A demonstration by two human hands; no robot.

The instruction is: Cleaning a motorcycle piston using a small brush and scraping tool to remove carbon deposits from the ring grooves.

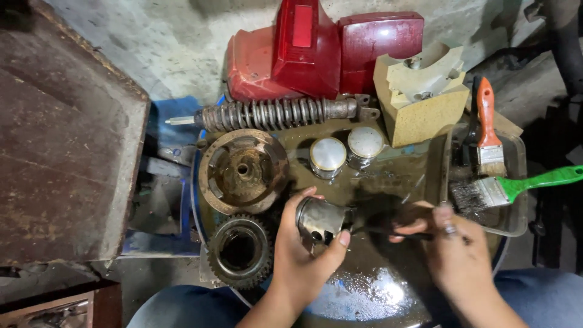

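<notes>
My left hand (pixel 302 255) grips a greasy metal piston (pixel 320 217), tilted on its side above a wet, oily drum top (pixel 364 285). My right hand (pixel 455 249) holds a thin dark tool (pixel 379 231) whose tip reaches the piston's open end. Two more pistons (pixel 328 153) (pixel 365 143) with pale crowns stand upright just beyond my hands.
A rusty hub (pixel 243 171) and a toothed gear (pixel 240 249) lie at left. A coil shock absorber (pixel 276 113), red plastic body panels (pixel 316 51) and a yellow block (pixel 421 91) are behind. A clear tray (pixel 516 182) at right holds an orange-handled brush (pixel 487 130) and a green-handled brush (pixel 516 185).
</notes>
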